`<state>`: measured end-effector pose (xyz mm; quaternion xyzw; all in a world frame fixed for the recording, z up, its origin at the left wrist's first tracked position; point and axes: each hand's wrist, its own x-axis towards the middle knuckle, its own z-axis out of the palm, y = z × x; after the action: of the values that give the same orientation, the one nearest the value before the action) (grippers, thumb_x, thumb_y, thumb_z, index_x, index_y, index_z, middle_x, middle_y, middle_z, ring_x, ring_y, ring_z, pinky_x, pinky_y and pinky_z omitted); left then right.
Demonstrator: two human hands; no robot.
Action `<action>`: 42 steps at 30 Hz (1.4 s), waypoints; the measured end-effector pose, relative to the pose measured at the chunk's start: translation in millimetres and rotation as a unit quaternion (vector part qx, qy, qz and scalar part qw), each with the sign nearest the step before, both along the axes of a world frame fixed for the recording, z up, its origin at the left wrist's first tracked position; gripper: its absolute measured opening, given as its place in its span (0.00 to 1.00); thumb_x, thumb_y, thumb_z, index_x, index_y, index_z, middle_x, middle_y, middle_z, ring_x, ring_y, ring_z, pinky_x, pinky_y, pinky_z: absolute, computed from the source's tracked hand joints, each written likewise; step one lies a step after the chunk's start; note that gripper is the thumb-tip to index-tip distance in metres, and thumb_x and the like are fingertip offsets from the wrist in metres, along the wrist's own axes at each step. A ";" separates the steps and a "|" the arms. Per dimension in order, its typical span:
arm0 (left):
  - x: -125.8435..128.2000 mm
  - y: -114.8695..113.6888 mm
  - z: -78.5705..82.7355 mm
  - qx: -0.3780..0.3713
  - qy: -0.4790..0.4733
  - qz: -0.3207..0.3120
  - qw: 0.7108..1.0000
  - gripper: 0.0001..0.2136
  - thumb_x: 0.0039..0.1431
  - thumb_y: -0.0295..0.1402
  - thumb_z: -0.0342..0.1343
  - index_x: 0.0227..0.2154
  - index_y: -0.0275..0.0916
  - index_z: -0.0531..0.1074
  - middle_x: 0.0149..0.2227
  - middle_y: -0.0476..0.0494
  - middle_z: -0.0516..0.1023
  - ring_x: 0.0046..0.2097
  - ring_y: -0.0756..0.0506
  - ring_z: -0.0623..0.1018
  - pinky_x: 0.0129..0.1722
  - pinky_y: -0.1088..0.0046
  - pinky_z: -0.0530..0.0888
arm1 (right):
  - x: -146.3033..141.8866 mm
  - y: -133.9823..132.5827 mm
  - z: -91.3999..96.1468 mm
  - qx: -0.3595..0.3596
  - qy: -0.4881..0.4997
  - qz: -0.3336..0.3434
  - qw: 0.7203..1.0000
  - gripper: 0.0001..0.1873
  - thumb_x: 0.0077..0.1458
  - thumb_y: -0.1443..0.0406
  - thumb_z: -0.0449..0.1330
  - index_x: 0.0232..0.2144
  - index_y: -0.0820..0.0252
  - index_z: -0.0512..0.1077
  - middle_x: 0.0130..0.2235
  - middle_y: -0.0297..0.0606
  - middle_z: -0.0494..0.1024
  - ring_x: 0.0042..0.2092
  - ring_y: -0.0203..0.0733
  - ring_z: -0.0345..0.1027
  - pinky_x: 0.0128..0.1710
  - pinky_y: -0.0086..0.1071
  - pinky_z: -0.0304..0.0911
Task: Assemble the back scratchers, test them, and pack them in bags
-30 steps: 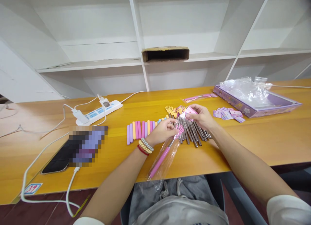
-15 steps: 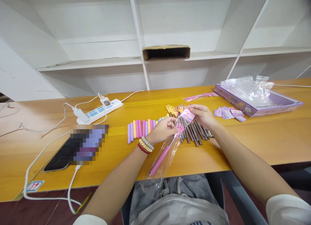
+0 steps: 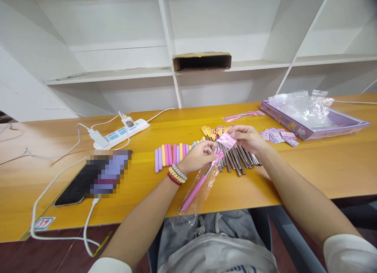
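My left hand (image 3: 200,157) is closed on the top of a clear plastic bag (image 3: 203,192). Inside the bag lies a back scratcher (image 3: 194,193) with a pink handle, a metal shaft and a pink hand-shaped head. Between the fingers of my right hand (image 3: 246,138) is a small pink and purple printed card (image 3: 226,140), held at the bag's mouth; whether its edge is inside cannot be made out. Beneath and behind my hands are several metal rods (image 3: 240,161) with yellow and pink hand-shaped heads (image 3: 207,131). Coloured handles (image 3: 169,155) lie in a row beside my left hand.
More printed cards (image 3: 278,135) lie right of my right hand. Behind them is a purple box lid (image 3: 312,133) heaped with clear bags (image 3: 303,108). A bagged pink scratcher (image 3: 243,116) lies at the back. A power strip (image 3: 122,134) and phone (image 3: 73,182) with cables are left.
The card is turned slightly flatter and sits a touch lower and to the left, at the bag's mouth. Both hands keep their holds; the view has shifted slightly.
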<state>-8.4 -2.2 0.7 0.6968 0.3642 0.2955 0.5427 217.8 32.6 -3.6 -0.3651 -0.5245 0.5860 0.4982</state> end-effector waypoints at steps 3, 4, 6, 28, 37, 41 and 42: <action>-0.7 1.2 -2.1 0.005 -0.006 -0.004 1.000 0.21 0.50 0.33 0.57 0.47 0.34 0.63 0.26 0.50 0.70 0.27 0.50 0.72 0.28 0.72 0.66 | 2.9 -0.1 1.7 -0.018 -0.004 0.019 1.000 0.14 0.37 0.65 0.68 0.30 0.63 0.75 0.28 0.37 0.75 0.24 0.34 0.67 0.21 0.29 0.65; -1.0 1.5 -2.8 0.007 -0.007 -0.003 1.000 0.21 0.50 0.33 0.57 0.48 0.34 0.63 0.25 0.50 0.70 0.26 0.51 0.72 0.27 0.72 0.66 | 3.8 0.0 1.9 -0.021 -0.005 0.024 0.999 0.14 0.37 0.65 0.68 0.30 0.63 0.75 0.28 0.38 0.75 0.25 0.34 0.67 0.21 0.29 0.66; -1.3 1.8 -3.6 0.010 -0.007 0.001 1.000 0.21 0.50 0.33 0.57 0.48 0.34 0.63 0.25 0.51 0.69 0.26 0.51 0.72 0.27 0.72 0.66 | 5.4 0.2 1.9 -0.024 -0.007 0.031 0.999 0.14 0.37 0.65 0.68 0.31 0.63 0.75 0.29 0.37 0.75 0.25 0.33 0.68 0.23 0.29 0.67; -2.3 2.6 -3.6 0.026 0.003 0.023 0.999 0.21 0.50 0.34 0.57 0.47 0.35 0.63 0.25 0.52 0.68 0.27 0.51 0.71 0.27 0.73 0.65 | -11.5 -10.4 -4.0 0.328 -0.335 -0.104 0.877 0.11 0.50 0.63 0.59 0.37 0.57 0.76 0.37 0.36 0.77 0.35 0.35 0.70 0.36 0.33 0.65; -2.4 1.8 -0.8 0.035 0.002 0.019 0.999 0.19 0.50 0.33 0.57 0.46 0.35 0.64 0.23 0.53 0.66 0.26 0.51 0.71 0.26 0.74 0.64 | -16.8 -8.1 -6.7 0.248 -0.186 -0.064 0.948 0.12 0.46 0.63 0.63 0.35 0.61 0.74 0.37 0.39 0.75 0.38 0.35 0.68 0.40 0.33 0.64; -1.6 2.6 -3.0 0.037 0.000 0.019 0.999 0.19 0.50 0.33 0.57 0.46 0.35 0.64 0.23 0.53 0.65 0.26 0.51 0.70 0.26 0.74 0.65 | -20.4 -6.7 -8.6 0.150 -0.083 -0.021 0.985 0.28 0.41 0.65 0.65 0.47 0.60 0.66 0.31 0.33 0.72 0.30 0.30 0.65 0.32 0.29 0.63; -1.3 2.5 -3.5 0.040 -0.002 0.019 0.999 0.19 0.50 0.33 0.57 0.46 0.35 0.64 0.24 0.53 0.66 0.26 0.51 0.70 0.27 0.73 0.65 | -21.1 -6.9 -8.7 0.133 -0.084 -0.001 0.988 0.26 0.41 0.65 0.65 0.46 0.61 0.66 0.30 0.33 0.71 0.30 0.30 0.64 0.30 0.28 0.62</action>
<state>-9.7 0.3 -2.8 0.7101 0.3646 0.3211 0.5096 196.8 25.6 -12.3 -0.3443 -0.6372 0.4776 0.4973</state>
